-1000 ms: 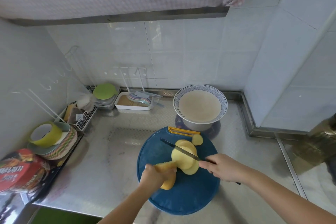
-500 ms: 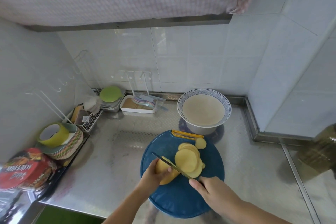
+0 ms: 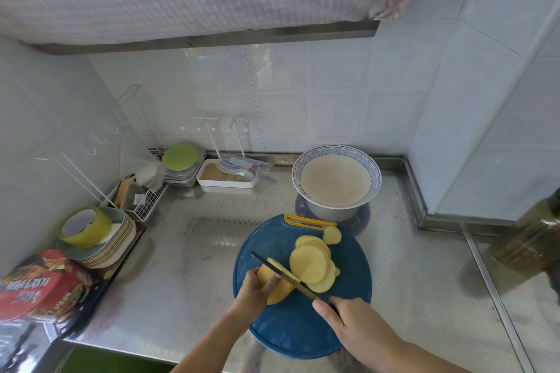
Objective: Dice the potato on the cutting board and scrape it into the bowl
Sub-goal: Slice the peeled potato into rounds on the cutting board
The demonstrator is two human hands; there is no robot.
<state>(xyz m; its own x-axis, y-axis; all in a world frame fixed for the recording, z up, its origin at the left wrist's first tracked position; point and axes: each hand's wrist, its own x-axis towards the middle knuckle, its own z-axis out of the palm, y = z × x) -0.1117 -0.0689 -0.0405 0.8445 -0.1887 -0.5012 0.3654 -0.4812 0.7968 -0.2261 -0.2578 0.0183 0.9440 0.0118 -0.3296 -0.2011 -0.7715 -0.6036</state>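
A round blue cutting board lies on the steel counter. My left hand grips the uncut part of a yellow potato on the board. My right hand holds a dark knife whose blade is set into the potato beside my left fingers. A stack of round potato slices leans to the right of the blade, and one small slice lies apart near the board's yellow handle. A blue-rimmed bowl stands just behind the board.
A white tray with utensils and a green lid stand at the back wall. A wire rack, stacked plates with a green tape roll and a red package line the left. A bottle stands at the right.
The knife shifted left from the slice stack and now cuts into the potato piece my left hand holds. The view came closer to the board.
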